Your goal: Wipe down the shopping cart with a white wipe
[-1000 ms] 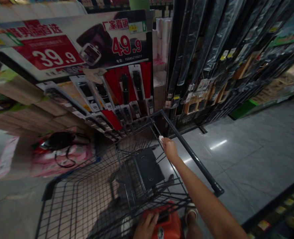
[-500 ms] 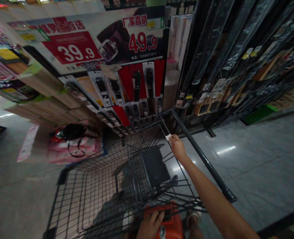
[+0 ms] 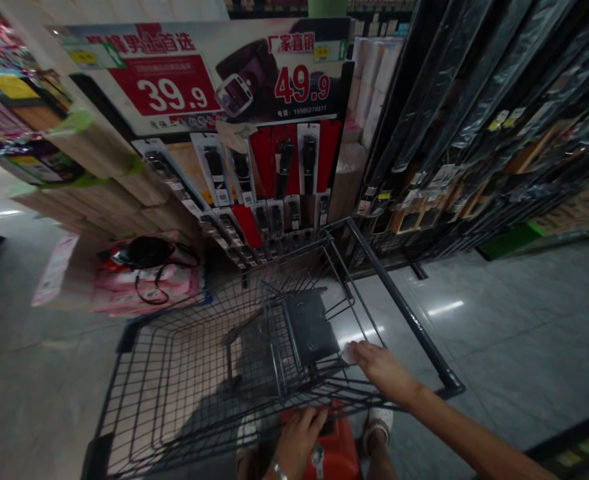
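Note:
A dark wire shopping cart (image 3: 184, 340) stands in front of me, with a dark plastic seat panel (image 3: 312, 327) near its handle end. My right hand (image 3: 379, 367) pinches a small white cloth or tissue (image 3: 348, 353) beside the panel, over the cart's wires. Below the cart's near side, my left hand (image 3: 302, 433) rests on top of an orange-red case (image 3: 337, 443), its fingers curled over a dark part there. The cart's handle bar (image 3: 404, 307) runs along the right, touched by neither hand.
Behind the cart is a rack of packaged belts (image 3: 214, 167) under a price sign (image 3: 174, 80). Long black wrapped goods (image 3: 434, 100) hang at the right. Pink packages (image 3: 169, 287) sit on the floor at left. My shoes (image 3: 380, 420) show below.
My right hand has come down and nearer to me with the white piece, from the far cart wires to beside the seat panel. My left hand stays on the orange-red case.

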### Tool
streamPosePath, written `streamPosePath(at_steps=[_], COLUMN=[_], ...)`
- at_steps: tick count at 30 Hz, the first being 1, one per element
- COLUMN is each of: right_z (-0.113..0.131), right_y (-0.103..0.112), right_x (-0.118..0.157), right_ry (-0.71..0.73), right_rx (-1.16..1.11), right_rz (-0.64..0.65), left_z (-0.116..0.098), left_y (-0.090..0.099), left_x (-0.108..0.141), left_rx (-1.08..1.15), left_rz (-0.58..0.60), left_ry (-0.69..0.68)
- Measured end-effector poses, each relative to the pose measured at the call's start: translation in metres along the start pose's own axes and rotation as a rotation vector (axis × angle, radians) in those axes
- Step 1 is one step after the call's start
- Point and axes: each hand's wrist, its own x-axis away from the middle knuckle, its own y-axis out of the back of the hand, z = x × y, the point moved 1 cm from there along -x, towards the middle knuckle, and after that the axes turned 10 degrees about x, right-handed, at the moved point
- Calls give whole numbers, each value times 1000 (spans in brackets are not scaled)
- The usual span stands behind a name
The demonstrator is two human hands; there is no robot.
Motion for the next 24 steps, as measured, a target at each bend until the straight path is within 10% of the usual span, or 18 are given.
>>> streamPosePath(at_steps=[8, 24], right_z=[19, 60], right_y=[-50, -122], right_x=[-13, -29], right_ry=[195, 243], right_rx=[150, 88], right_rz=[456, 477], left_z=[-2, -1], left_y=[-5, -9], left_x=[2, 4], left_rx=[25, -31], left_rz=[-54, -118], left_ry=[-29, -100])
